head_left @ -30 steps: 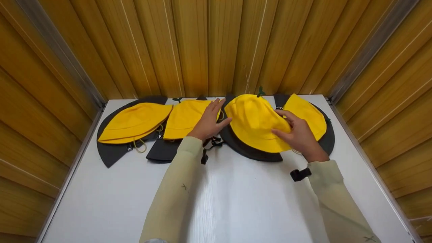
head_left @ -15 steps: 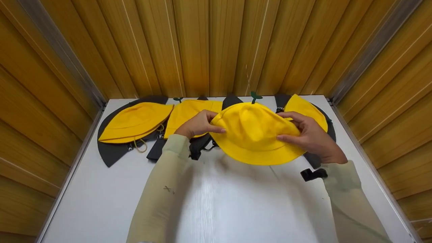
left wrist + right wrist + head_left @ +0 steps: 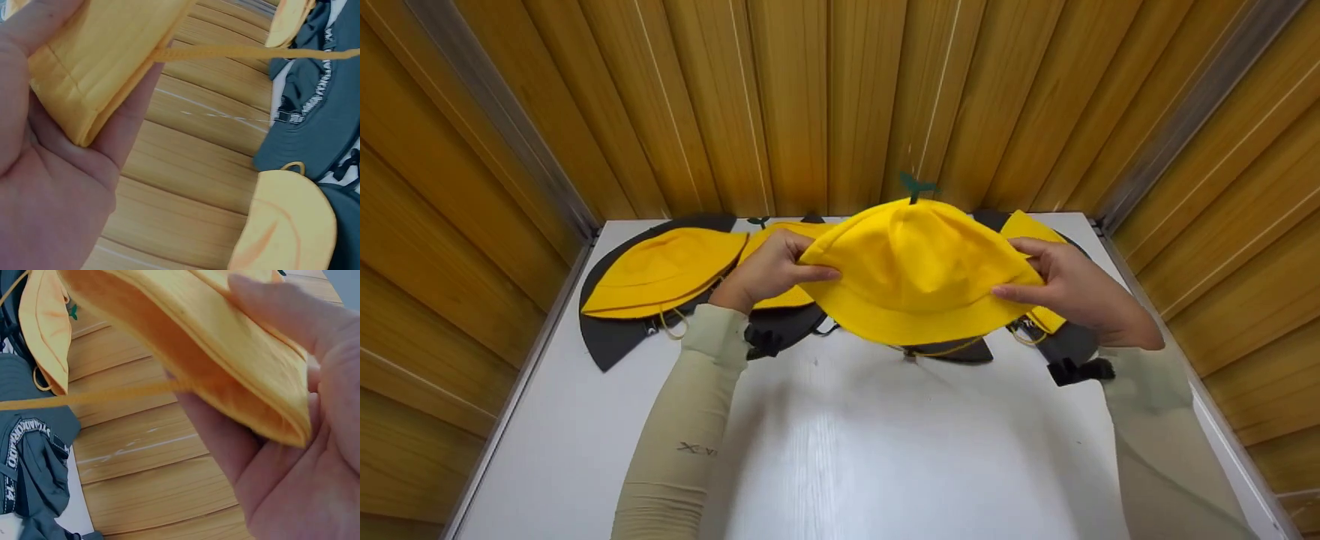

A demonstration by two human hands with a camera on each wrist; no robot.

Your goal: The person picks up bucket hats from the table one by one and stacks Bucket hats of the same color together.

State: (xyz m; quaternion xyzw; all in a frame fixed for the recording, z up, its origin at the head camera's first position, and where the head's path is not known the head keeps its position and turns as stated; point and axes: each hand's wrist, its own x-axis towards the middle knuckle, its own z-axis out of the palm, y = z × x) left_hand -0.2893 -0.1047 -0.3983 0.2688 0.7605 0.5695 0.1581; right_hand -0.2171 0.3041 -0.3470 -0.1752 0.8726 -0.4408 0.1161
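Observation:
Both hands hold a yellow bucket hat (image 3: 915,277) by opposite ends of its brim, raised above the table, with a green sprout (image 3: 916,186) upright on its crown. My left hand (image 3: 765,270) pinches the left end, thumb in front and fingers behind. At the right end, my right hand (image 3: 1076,289) grips the brim the same way. In the left wrist view the folded brim (image 3: 107,62) lies between thumb and fingers, and a yellow cord (image 3: 242,53) stretches from it. The right wrist view shows the brim's opening (image 3: 225,382) against the fingers.
Behind lie more yellow hats (image 3: 660,266) on dark wide-brimmed hats (image 3: 604,345), along the back of the white table (image 3: 885,450). Another yellow hat (image 3: 1046,319) is partly hidden behind the right hand. Wood-patterned panels (image 3: 787,97) enclose the back and sides.
My left hand has gone from open beside the hat to pinching its brim. The hat has come off the dark hat, up and toward the camera, and its brim is spread between both hands.

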